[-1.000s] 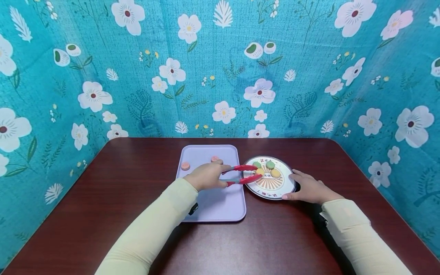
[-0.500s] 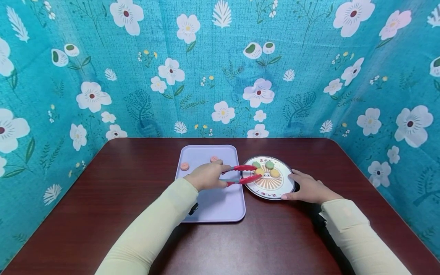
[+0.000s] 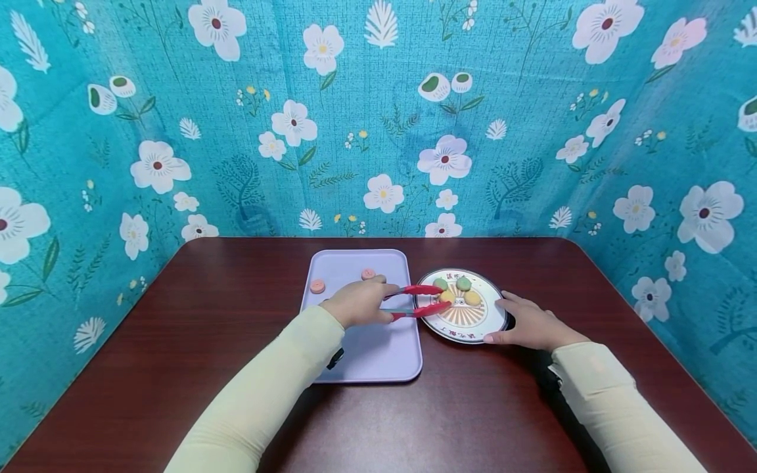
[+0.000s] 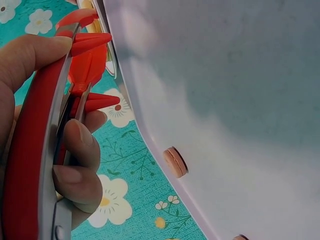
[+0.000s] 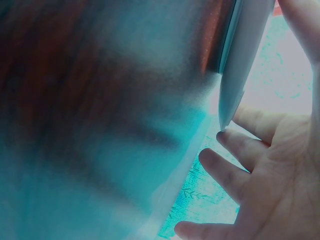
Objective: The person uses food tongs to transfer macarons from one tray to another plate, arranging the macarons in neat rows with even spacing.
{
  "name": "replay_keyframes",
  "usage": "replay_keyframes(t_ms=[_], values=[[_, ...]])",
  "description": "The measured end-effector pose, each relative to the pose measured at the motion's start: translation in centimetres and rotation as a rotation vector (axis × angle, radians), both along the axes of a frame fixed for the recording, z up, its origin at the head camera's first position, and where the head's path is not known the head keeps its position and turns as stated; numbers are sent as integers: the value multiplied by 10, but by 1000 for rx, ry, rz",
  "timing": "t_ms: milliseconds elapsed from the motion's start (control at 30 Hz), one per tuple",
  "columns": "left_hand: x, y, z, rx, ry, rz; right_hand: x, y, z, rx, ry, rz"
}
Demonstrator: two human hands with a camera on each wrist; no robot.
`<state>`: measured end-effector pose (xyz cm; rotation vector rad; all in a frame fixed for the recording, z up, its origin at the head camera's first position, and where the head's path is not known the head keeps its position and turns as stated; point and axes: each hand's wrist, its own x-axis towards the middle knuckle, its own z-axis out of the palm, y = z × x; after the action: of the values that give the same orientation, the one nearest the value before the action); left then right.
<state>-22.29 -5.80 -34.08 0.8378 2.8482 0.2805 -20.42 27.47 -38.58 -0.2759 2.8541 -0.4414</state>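
Observation:
My left hand (image 3: 362, 302) grips red-tipped metal tongs (image 3: 421, 310), thumb and curled fingers on opposite arms in the left wrist view. The tongs reach over the tray's right edge to the round white plate (image 3: 443, 325). Their spread red tips lie on either side of a yellow macaron (image 3: 447, 297); contact is hard to tell. Another yellow macaron (image 3: 472, 298) and two green macarons, one left (image 3: 440, 284) and one right (image 3: 464, 284), share the plate. My right hand (image 3: 532, 322) touches the plate's right rim with thumb and fingers spread; the right wrist view shows mostly straight fingers.
The lilac tray (image 3: 378, 361) lies left of the plate, bearing a pink macaron (image 3: 317, 286) at its left and another pink macaron (image 3: 368, 273) near its far side. Both rest on a dark brown table (image 3: 473, 407). A teal flowered cloth (image 3: 355, 131) hangs behind.
The head view has shifted very slightly. The hands, tongs, plate and macarons otherwise stay in place.

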Motion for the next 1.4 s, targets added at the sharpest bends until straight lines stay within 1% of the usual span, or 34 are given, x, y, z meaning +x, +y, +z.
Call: replay_keyframes(t_ms=[267, 533, 800, 1100, 1400], values=[[0, 2, 2, -15, -7, 15, -1, 0, -2, 2, 1, -3], [0, 4, 3, -32, 4, 5, -2, 0, -3, 3, -5, -7], [0, 6, 3, -37, -9, 17, -3, 0, -2, 9, -15, -12], [0, 10, 6, -53, -16, 35, -2, -1, -1, 6, -16, -8], [0, 11, 7, -61, -23, 33, 0, -1, 0, 6, -10, 2]])
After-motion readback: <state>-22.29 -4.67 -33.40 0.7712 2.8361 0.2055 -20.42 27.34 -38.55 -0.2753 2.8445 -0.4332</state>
